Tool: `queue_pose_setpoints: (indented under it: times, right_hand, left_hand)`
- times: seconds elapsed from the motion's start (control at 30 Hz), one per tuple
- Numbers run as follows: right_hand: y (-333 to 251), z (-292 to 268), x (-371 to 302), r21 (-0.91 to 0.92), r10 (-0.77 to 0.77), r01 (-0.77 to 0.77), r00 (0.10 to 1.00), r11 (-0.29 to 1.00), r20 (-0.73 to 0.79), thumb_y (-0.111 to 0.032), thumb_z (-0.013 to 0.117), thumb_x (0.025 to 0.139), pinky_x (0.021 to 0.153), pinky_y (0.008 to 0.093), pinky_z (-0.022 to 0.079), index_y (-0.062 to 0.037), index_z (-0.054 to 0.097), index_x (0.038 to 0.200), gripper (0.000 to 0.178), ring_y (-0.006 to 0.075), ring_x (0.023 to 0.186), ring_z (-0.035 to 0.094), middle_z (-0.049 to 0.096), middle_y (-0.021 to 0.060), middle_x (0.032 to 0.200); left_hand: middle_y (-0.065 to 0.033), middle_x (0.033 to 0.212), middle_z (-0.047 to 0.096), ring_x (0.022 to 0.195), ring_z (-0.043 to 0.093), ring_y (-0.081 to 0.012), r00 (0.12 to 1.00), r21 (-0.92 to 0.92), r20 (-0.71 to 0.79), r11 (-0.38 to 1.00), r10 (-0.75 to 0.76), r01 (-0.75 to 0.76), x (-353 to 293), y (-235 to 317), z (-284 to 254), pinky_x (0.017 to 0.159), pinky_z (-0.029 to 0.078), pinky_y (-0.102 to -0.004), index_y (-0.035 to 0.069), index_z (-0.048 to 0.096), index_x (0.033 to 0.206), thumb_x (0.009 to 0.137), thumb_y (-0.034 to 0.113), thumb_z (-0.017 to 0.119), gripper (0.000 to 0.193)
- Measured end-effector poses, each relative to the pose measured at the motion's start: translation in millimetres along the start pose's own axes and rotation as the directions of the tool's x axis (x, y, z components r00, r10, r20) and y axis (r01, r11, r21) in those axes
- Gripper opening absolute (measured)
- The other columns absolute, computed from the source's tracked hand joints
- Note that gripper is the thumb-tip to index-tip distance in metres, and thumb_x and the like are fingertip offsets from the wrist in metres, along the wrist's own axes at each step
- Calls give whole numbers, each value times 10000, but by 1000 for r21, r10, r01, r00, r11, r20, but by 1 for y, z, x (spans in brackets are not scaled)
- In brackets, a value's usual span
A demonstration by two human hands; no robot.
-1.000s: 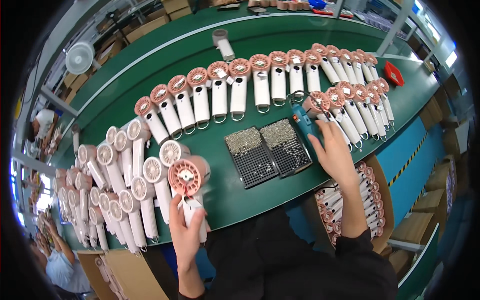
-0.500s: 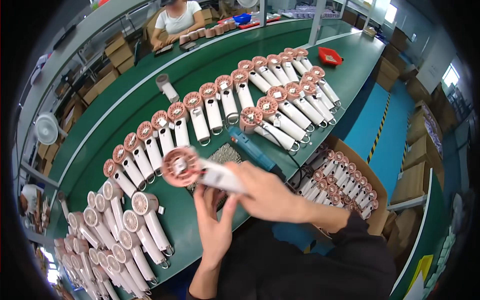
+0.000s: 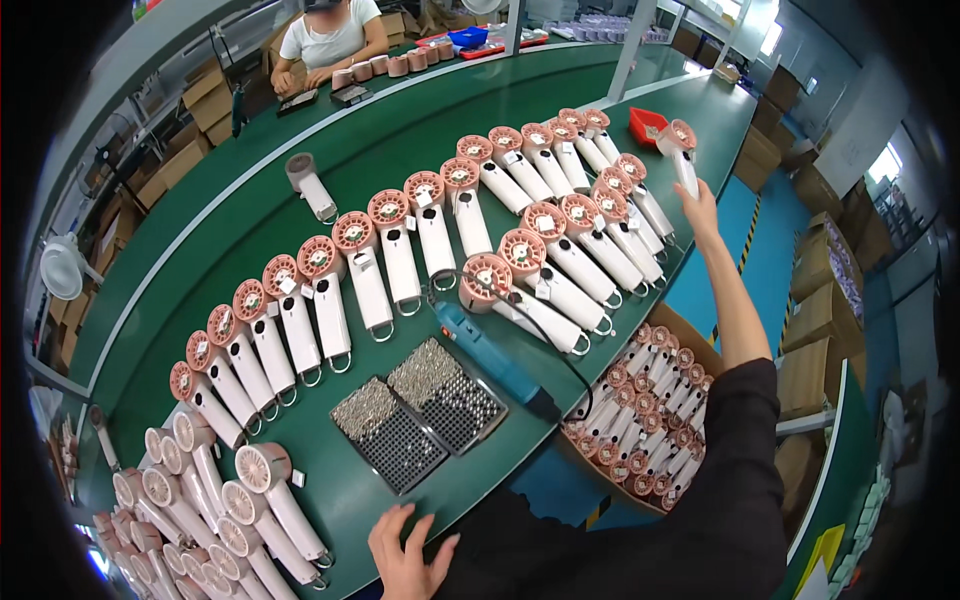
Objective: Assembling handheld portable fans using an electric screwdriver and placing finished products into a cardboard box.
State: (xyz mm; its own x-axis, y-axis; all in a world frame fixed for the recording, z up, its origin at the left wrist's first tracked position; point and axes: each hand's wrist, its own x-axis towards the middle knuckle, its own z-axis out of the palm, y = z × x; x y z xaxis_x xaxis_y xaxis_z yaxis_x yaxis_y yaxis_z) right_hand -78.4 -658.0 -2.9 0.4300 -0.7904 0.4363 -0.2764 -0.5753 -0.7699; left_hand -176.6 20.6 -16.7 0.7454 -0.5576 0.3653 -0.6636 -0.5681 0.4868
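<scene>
Stretched out to the far right, my right hand grips a white handheld fan by the lower end of its handle. The fan's pink round head points away from me, close to a red tray. My left hand is empty at the table's near edge, its fingers apart. Just beyond it lie two black screw trays, one on the left and one on the right, both filled with small screws. A teal electric screwdriver lies beside them with its black cable looping around.
A long row of open-headed pink and white fans curves across the green table. More fans crowd the near left. A cardboard box of fans stands below the right edge. Across the belt sits a co-worker.
My right hand has carried the fan from above the screw trays to the far right. My left hand has let go of the fan's head and dropped back toward the near edge.
</scene>
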Motion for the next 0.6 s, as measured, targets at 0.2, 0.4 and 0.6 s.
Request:
queue_pose_setpoints:
  times: [0.2, 0.4, 0.6]
  right_hand:
    - [15, 46, 65, -106, 182, -157, 936, 982, 302, -314, 693, 822, 606, 293, 444, -6, 602, 1145, 455, 117, 671, 540, 613, 43, 839]
    - [26, 107, 111, -154, 270, -225, 860, 962, 432, -310, 682, 800, 641, 298, 457, 7, 642, 1062, 413, 142, 731, 576, 649, 56, 871]
    - [141, 85, 237, -170, 273, -214, 746, 962, 608, -233, 621, 835, 769, 352, 485, -25, 574, 1129, 363, 189, 897, 586, 618, 67, 1048]
  left_hand:
    - [-102, 1161, 537, 992, 528, -314, 989, 236, 130, 971, -66, 33, 11, 7, 11, 836, 426, -430, 133, 613, 1165, 736, 321, 787, 500]
    - [-37, 1283, 553, 1081, 520, -235, 981, 316, 168, 948, -100, 42, 15, 2, 3, 829, 405, -383, 193, 636, 1173, 768, 264, 745, 425]
    - [9, 1339, 522, 995, 548, -130, 964, 176, 267, 983, -3, -46, 19, -16, -1, 731, 390, -269, 193, 537, 1318, 799, 232, 633, 529]
